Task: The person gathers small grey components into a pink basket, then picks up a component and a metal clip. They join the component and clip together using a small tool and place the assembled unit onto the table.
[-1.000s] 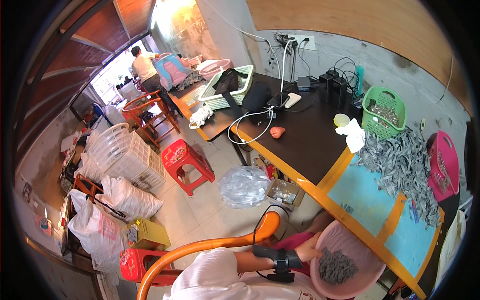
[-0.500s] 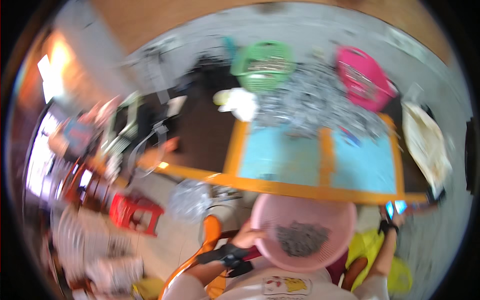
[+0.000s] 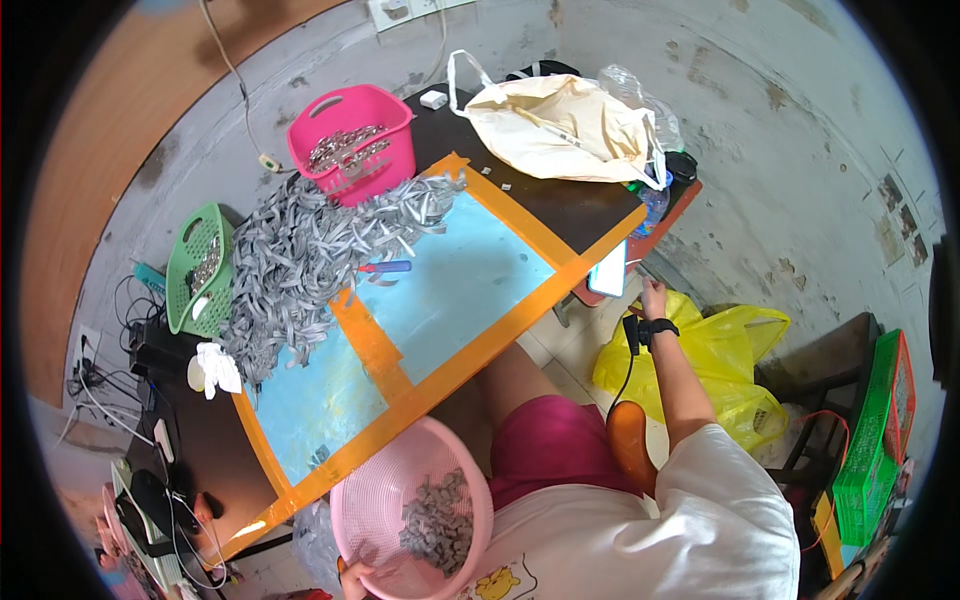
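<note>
My left hand (image 3: 355, 578) grips the rim of a pink plastic basket (image 3: 350, 490), which is tilted beside my lap below the table edge. A heap of small grey strap-like pieces (image 3: 437, 525) lies in the basket. My right arm reaches past the table's right end. There my right hand (image 3: 653, 297) is closed, small in view, beside a phone (image 3: 608, 270) with a lit screen; what its fingers hold, if anything, I cannot make out. A yellow plastic bag (image 3: 720, 350) sits below that hand. On the table is a large pile of grey straps (image 3: 300, 260).
A pink basket (image 3: 375, 115) and a green basket (image 3: 200, 265), both with metal parts, stand behind the pile. A screwdriver (image 3: 388, 267) lies on the blue sheet (image 3: 470, 290). A cream cloth bag (image 3: 560, 130) occupies the table's far right. Green crates (image 3: 868, 450) stand at right.
My view has swung to the right, so the table appears turned and shifted left. My left hand still has the pink basket; my right hand remains near the phone.
</note>
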The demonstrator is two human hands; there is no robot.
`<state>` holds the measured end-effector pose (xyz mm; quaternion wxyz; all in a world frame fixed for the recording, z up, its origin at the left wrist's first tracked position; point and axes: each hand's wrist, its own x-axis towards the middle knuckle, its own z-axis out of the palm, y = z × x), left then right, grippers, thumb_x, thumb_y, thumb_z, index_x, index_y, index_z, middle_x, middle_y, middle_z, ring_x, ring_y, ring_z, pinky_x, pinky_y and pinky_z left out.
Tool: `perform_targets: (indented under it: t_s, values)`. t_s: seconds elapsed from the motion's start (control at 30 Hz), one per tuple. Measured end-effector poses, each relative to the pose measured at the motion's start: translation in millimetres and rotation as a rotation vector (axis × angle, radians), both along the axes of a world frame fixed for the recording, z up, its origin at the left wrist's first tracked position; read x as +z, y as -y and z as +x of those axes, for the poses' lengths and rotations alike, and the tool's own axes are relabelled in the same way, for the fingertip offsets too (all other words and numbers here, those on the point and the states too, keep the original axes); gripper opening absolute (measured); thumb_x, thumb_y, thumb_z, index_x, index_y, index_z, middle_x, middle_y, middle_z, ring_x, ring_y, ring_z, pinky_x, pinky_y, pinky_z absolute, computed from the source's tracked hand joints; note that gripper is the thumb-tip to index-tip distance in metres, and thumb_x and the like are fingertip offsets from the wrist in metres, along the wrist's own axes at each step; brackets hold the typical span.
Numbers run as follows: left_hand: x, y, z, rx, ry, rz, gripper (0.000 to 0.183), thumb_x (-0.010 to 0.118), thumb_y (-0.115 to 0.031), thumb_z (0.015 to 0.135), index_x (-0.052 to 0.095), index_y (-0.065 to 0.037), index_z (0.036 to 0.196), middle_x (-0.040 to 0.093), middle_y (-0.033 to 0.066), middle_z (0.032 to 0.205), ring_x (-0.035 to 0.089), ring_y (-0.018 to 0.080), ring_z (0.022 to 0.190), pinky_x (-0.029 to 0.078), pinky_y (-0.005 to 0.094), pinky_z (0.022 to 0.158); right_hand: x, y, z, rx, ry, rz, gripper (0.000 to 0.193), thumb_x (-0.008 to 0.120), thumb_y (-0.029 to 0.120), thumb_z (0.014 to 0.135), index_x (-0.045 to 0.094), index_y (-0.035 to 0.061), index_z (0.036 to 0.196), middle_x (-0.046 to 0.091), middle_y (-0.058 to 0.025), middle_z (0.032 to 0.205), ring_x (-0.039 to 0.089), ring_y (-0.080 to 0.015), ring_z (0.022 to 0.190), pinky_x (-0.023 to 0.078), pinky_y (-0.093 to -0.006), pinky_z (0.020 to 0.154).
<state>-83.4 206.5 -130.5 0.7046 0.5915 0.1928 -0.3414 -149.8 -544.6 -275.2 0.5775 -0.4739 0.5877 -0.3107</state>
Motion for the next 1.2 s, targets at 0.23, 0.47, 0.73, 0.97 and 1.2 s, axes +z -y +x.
perform_targets:
  t_s: [0.23,0.47,0.73,0.97,1.2]
  values:
    - [48,-1,42,-0.157,0.107,0.177,0.065,0.06,-0.016,0.062,0.042,0.001,0.122,0.054,0.0189,0.105,0.059,0.0346,0.091,0.051,0.0428,0.078,23,-17,9,-0.016,0.114,0.061,0.037,0.053,0.031,0.085,0.043,0.0053,0.11,0.048,-0.0092,0.1,0.05,-0.022,0.082,0.054,-0.0423,0.057]
    - [107,-115,-7,-0.081,0.162,0.466,0.07,0.054,-0.005,0.049,0.046,0.005,0.118,0.056,0.0188,0.106,0.057,0.0341,0.094,0.05,0.041,0.082,77,-9,9,0.136,0.345,-0.257,0.039,0.053,0.037,0.085,0.054,0.0099,0.113,0.055,-0.0039,0.096,0.054,-0.0156,0.084,0.05,-0.033,0.065]
    - [180,-97,-53,0.44,0.358,0.34,0.062,0.051,-0.007,0.047,0.055,0.004,0.108,0.06,0.0124,0.095,0.058,0.024,0.08,0.048,0.0297,0.072,192,-54,12,0.407,0.616,-0.251,0.03,0.05,0.03,0.091,0.055,0.0089,0.112,0.058,0.0012,0.094,0.048,-0.0053,0.074,0.04,-0.0217,0.064]
    - [158,-61,39,0.438,0.628,0.245,0.052,0.051,-0.015,0.068,0.048,0.011,0.113,0.06,0.0186,0.102,0.06,0.0277,0.091,0.047,0.036,0.083,258,-162,29,0.886,0.463,-0.445,0.023,0.043,0.023,0.095,0.056,0.0034,0.1,0.053,-0.0008,0.084,0.048,-0.0054,0.067,0.042,-0.02,0.052]
    - [143,-37,110,0.414,0.5,0.15,0.051,0.05,-0.033,0.086,0.044,0.003,0.121,0.058,0.0153,0.109,0.059,0.0214,0.097,0.052,0.0301,0.078,295,-237,2,0.985,0.384,-0.444,0.027,0.042,0.023,0.095,0.056,0.0001,0.093,0.052,-0.0039,0.08,0.047,-0.008,0.06,0.042,-0.0205,0.05]
